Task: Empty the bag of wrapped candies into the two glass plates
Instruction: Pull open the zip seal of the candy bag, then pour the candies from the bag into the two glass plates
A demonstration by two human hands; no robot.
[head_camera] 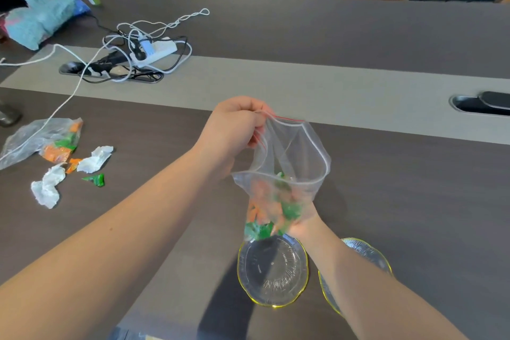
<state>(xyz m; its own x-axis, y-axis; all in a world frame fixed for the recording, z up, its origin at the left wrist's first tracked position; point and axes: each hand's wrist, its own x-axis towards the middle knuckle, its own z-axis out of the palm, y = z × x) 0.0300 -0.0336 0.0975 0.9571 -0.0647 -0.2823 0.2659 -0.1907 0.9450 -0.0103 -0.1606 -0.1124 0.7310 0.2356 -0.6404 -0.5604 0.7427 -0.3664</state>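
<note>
Clear zip bag (287,174) hangs mouth-up above the left glass plate (273,270); left hand (237,130) fingers pinch its rim, right hand (300,218) cups the bottom.

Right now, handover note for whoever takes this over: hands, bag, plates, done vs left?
Left hand pinches the open zip edge of the bag, held up over the plates.
Right hand is behind the bag's bottom, apparently supporting it; grip hidden.
Orange and green candies all sit in the bag.
Near plate is empty; second plate is partly behind the right forearm, nothing seen in it.
Done: bag opened. Left: tip candies into both plates.
</note>
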